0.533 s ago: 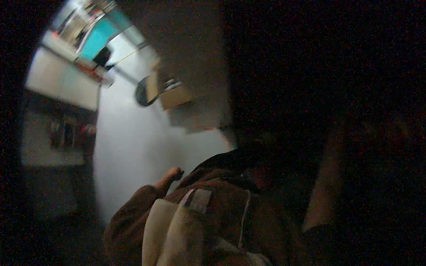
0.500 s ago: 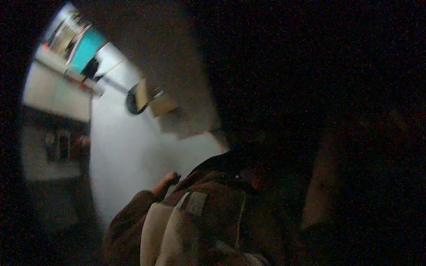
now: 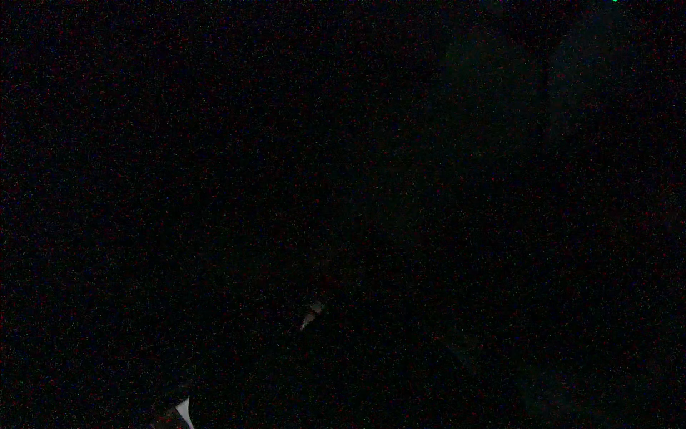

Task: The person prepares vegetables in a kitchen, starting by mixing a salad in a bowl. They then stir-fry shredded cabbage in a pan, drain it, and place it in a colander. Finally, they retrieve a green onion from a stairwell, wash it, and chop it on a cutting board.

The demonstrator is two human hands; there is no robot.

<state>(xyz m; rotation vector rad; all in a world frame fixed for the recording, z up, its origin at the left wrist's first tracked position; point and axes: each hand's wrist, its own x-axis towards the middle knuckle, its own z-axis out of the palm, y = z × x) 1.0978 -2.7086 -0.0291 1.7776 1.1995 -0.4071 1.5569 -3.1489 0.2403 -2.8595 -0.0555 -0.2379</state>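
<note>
Darkness fills almost all of the head view, and neither my left hand nor my right hand can be made out. A small pale patch (image 3: 312, 314) shows below the middle. Near the lower left edge is a narrow bright white sliver (image 3: 185, 413) with a dim brownish area beside it. What either of these belongs to is too dark to tell. Whatever my hands hold or touch is hidden.
A tiny green point of light (image 3: 615, 1) glows at the top right edge. Faint greyish shapes (image 3: 589, 64) lie below it, too dim to name.
The lit area at the left, with its pale surface, turquoise panel and cardboard pieces, is gone from view. The brown sleeve and the hand beyond it no longer show. Nearly everything has turned black.
</note>
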